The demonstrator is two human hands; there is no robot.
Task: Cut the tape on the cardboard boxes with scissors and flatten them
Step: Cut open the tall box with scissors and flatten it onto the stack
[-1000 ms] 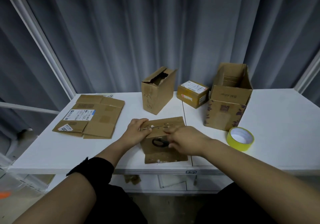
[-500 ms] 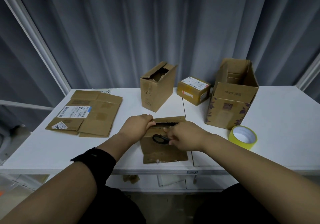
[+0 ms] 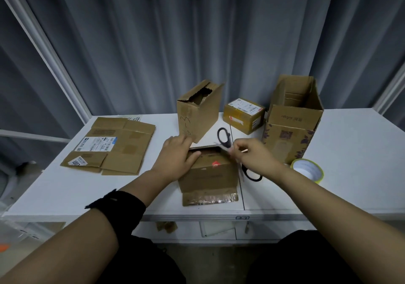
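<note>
A small brown cardboard box lies near the table's front edge, with a taped flap toward me and a dark gap along its far edge. My left hand rests on the box's left part, fingers stretched toward the far side. My right hand pinches black-handled scissors over the box's right far corner; they are blurred, with one handle loop up behind my fingers and one below my palm. Three more boxes stand behind: a torn one, a small labelled one and a tall open one.
Flattened cardboard lies on the left of the white table. A roll of yellow tape sits beside my right wrist. A grey curtain hangs behind, and the table's front edge is close to my body.
My right hand has lifted the scissors off the box's near face and swung them up to its right far corner. My left hand slid from the top edge onto the box.
</note>
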